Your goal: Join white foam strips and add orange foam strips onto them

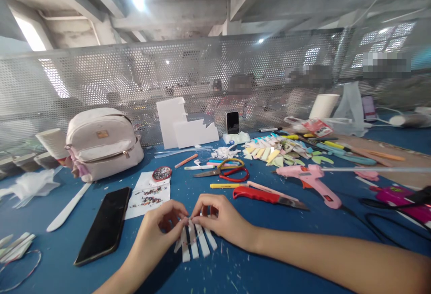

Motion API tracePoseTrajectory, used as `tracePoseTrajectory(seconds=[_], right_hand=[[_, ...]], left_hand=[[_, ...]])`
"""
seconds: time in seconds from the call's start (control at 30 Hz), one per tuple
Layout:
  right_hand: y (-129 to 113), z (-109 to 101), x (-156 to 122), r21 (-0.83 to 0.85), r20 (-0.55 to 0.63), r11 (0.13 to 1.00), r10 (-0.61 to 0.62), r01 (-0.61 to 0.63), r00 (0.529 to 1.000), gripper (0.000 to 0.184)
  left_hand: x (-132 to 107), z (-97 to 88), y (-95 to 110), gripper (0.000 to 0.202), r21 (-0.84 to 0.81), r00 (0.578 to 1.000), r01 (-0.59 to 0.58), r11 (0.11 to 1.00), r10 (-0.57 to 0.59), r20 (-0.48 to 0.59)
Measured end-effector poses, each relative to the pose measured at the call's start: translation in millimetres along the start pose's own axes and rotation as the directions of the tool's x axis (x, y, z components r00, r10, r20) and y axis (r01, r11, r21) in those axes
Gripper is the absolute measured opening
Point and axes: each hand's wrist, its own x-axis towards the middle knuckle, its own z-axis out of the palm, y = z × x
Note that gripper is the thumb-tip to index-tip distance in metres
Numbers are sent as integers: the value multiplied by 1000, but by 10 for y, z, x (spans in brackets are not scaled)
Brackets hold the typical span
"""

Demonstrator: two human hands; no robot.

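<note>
Several narrow white strips (202, 242) spread out like a fan above the blue tabletop, their tops gathered between my hands. My left hand (164, 225) pinches the strips from the left, thumb and fingers closed at the upper end. From the other side, my right hand (217, 217) holds the same end between thumb and bent fingers. The two sets of fingertips nearly meet, hiding how the strips join. A thin reddish thread seems to cross the strips. Just beyond my left hand lies a white paper sheet (138, 191) with small coloured beads and a round red-rimmed dish (162, 173).
A black phone (103, 226) lies left of my hands. Red-handled scissors (232, 173), a red utility knife (259, 195) and a pink glue gun (313, 177) lie ahead and right. Farther back are a pale backpack (103, 146), coloured strips (269, 152) and a perforated metal screen (188, 69).
</note>
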Motion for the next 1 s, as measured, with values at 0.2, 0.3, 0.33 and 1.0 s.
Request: tracePoseTrajectory(seconds=[0.2, 0.3, 0.33, 1.0], right_hand=[[-6, -5, -1, -1, 6, 1000, 5, -5, 1000, 8], [-3, -3, 1, -3, 8, 1000, 9, -9, 1000, 7], [-4, -3, 2, -4, 9, 1000, 10, -10, 1000, 7], [28, 6, -4, -15, 56, 1000, 9, -8, 998, 8]], left_hand=[[6, 9, 3, 20, 6, 1000, -14, 1000, 14, -9], [1, 6, 7, 19, 16, 1000, -20, 1000, 21, -13], [0, 4, 7, 18, 18, 1000, -21, 1000, 21, -14], [-3, 5, 52, 18, 76, 999, -25, 997, 22, 49]])
